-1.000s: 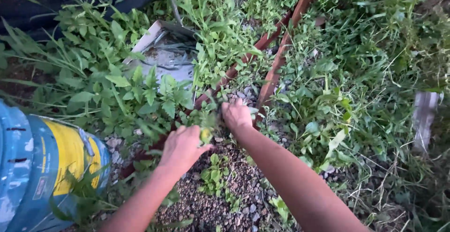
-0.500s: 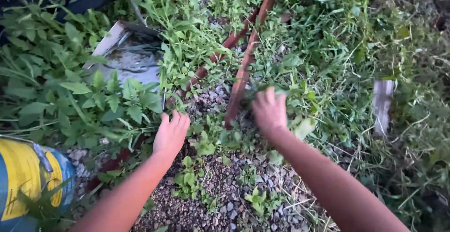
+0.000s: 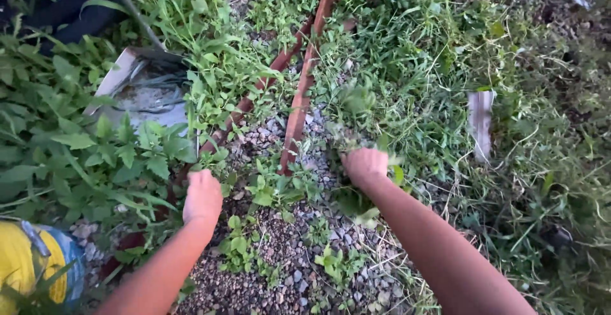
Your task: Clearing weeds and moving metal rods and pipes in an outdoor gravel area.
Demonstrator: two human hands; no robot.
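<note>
A: What do you have in front of you?

B: I see weeds (image 3: 273,191) growing out of a gravel (image 3: 280,270) strip, low and leafy, between my two hands. That clump sits just below the near end of a rusty brown edging strip (image 3: 299,98) that runs up and away through the greenery.

A: The left hand?

B: My left hand (image 3: 203,197) is curled down at the left edge of the weeds, knuckles up. The fingers are tucked under among the leaves, so I cannot tell if they grip a stem.

A: And the right?

B: My right hand (image 3: 364,165) is to the right of the clump, beside the edging strip's near end. Its fingers are bent into a loose fist. Blurred green bits (image 3: 356,102) show just above it, but I cannot tell whether the fingers hold any of them.

A: Around that?

B: Grass (image 3: 433,92) covers the ground on the right, with a pale flat stake (image 3: 480,124) lying in it, well apart from the hands. On the left stand broad-leaved plants (image 3: 127,149), and behind them a grey slab (image 3: 143,95) with a thin dark rod (image 3: 130,9) leaning over it. A yellow and blue container (image 3: 28,267) shows at the bottom left corner.
</note>
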